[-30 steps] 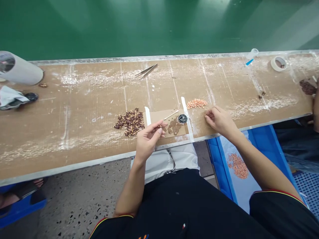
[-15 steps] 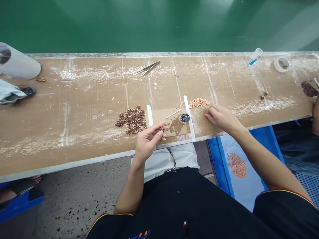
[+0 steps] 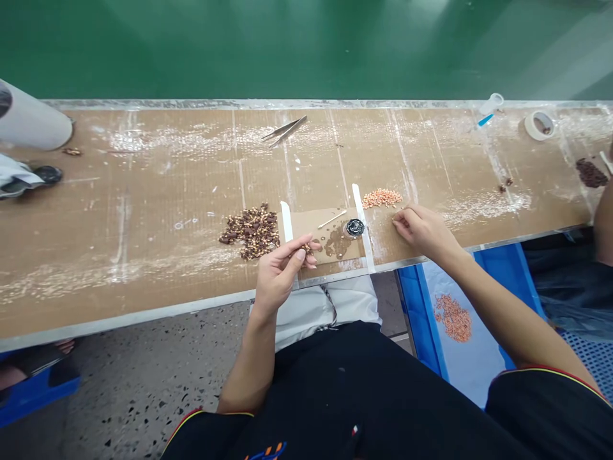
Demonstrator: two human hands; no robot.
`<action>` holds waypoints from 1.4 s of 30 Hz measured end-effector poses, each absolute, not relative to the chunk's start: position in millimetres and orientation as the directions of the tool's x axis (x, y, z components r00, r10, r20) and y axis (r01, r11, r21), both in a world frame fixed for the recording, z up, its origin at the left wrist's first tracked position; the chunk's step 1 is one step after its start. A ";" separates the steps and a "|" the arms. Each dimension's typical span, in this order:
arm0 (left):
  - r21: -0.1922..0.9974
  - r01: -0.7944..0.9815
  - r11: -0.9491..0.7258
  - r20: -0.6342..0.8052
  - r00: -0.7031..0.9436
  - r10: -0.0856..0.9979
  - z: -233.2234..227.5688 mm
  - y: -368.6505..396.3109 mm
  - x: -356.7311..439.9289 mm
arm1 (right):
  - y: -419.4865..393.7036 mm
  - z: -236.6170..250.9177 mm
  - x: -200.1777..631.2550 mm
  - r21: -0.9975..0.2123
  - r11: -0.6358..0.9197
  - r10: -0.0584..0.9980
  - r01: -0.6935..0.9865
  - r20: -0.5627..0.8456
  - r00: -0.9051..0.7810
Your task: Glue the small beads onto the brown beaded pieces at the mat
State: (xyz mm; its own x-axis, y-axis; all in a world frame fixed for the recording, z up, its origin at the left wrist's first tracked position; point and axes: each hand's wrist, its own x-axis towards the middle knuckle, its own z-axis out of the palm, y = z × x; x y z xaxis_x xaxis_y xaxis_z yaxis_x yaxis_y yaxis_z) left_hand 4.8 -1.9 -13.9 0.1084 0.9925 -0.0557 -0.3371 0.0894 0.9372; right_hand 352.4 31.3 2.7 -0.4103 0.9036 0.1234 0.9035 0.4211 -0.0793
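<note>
My left hand [image 3: 281,271] is closed, thumb against fingers, on a few small brown-and-gold pieces [image 3: 307,248]. They look like those in the brown-and-gold pile [image 3: 251,231] just left of it. Beyond its fingertips lies a brown card [image 3: 306,221] with wet-looking spots, held by white strips. A cotton swab [image 3: 332,219] and a small round pot with a black top [image 3: 355,227] are on the card. My right hand [image 3: 426,233] rests on the table in a pinch, beside a heap of small copper-coloured pieces [image 3: 382,198]. Whatever its fingertips hold is hidden.
Tweezers [image 3: 287,130] lie farther back on the cardboard-covered table [image 3: 191,172]. A tape roll [image 3: 539,126] sits at the right, a white cylinder [image 3: 36,118] at the left. Below the edge, a blue tray [image 3: 424,319] holds more copper-coloured pieces. Another person's arm [image 3: 604,223] shows at far right.
My left hand has shifted slightly left and rolled a little, so more of the brown-and-gold pieces show between its fingers. The right hand stays nearly in place, still pinched.
</note>
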 end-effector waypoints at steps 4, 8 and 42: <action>0.935 -0.343 0.093 -0.050 0.131 0.990 -14.4 -2.0 5.1 | 37.0 8.0 347.5 -0.007 0.439 0.897 0.899 0.072 -0.437; 0.930 -0.348 0.117 -0.084 0.107 0.991 -15.5 -1.5 6.5 | 39.0 10.5 343.8 0.017 0.432 0.898 0.902 0.085 -0.432; 0.915 -0.378 0.139 -0.093 0.137 0.986 -14.5 -2.4 8.4 | 50.5 67.6 274.3 -0.477 0.367 0.900 0.798 -0.034 -0.434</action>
State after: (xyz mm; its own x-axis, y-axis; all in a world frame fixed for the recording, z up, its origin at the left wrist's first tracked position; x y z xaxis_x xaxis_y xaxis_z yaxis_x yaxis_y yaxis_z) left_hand 8.4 -2.4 -14.5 0.1368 0.9862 -0.0928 -0.3784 0.1386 0.9152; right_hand 274.3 50.5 67.6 -0.4344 0.9001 -0.0340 0.7982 0.3672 -0.4774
